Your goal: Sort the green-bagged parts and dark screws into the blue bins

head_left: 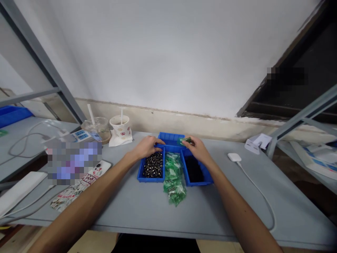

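Observation:
My left hand (147, 147) is over the back of a blue bin (151, 180) of small metal parts (153, 166); its fingers are bent at the bin's rear edge, and whether they hold anything is hidden. A small green packet (181, 141) is pinched in my right hand (194, 146), above the back of a blue bin (200, 183) with black contents (194, 169). Between these bins lies a pile of clear and green packets (174, 175), spilling forward onto the table. Behind them stands another blue bin (171, 136).
On the grey table (158, 211), a paper cup (120, 125) and a plastic cup (101, 129) with straws stand at the back left. A patterned phone (79, 186) and cables lie left. A white charger (233, 157) with its cable lies right. A wall rises behind.

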`<state>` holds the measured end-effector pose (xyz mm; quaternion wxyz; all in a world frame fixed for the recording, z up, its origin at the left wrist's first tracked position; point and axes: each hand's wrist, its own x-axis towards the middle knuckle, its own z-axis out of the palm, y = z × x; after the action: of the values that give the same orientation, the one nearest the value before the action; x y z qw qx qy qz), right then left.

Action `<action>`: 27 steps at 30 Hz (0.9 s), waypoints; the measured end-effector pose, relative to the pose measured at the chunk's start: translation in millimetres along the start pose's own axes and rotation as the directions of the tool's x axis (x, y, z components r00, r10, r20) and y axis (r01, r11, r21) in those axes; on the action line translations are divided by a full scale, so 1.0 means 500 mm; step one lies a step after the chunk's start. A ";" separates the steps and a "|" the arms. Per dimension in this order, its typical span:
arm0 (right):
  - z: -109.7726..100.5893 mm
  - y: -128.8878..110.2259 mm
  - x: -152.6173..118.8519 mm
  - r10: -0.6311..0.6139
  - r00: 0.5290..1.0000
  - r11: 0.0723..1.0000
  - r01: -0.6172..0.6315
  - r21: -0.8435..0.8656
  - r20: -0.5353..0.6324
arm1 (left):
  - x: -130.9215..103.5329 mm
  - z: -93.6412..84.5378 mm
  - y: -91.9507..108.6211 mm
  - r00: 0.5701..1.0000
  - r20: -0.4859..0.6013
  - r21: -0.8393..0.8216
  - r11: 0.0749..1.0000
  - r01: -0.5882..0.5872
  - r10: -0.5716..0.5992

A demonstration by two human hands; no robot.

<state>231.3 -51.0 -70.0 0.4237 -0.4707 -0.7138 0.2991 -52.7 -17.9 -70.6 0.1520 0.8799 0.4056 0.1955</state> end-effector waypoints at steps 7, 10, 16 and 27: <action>-0.001 0.014 -0.009 0.014 0.998 1.000 -0.015 -0.002 -0.067 | -0.007 -0.001 0.006 0.999 -0.008 -0.020 0.998 -0.053 0.053; -0.004 0.015 -0.005 0.006 0.999 1.000 -0.007 -0.017 -0.040 | -0.005 0.000 0.008 1.000 -0.006 -0.040 0.999 -0.018 0.017; -0.002 0.015 0.012 -0.004 1.000 1.000 0.004 0.029 0.002 | 0.007 0.003 0.006 1.000 -0.017 -0.118 0.993 -0.003 0.001; -0.002 0.010 0.007 -0.005 0.999 1.000 0.006 0.010 -0.037 | 0.013 0.001 0.008 0.999 -0.012 -0.130 0.990 -0.054 0.052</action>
<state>233.8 -46.0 -72.6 0.4400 -0.4721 -0.7056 0.2925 -46.1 -15.6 -67.9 0.2018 0.8777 0.3692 0.2294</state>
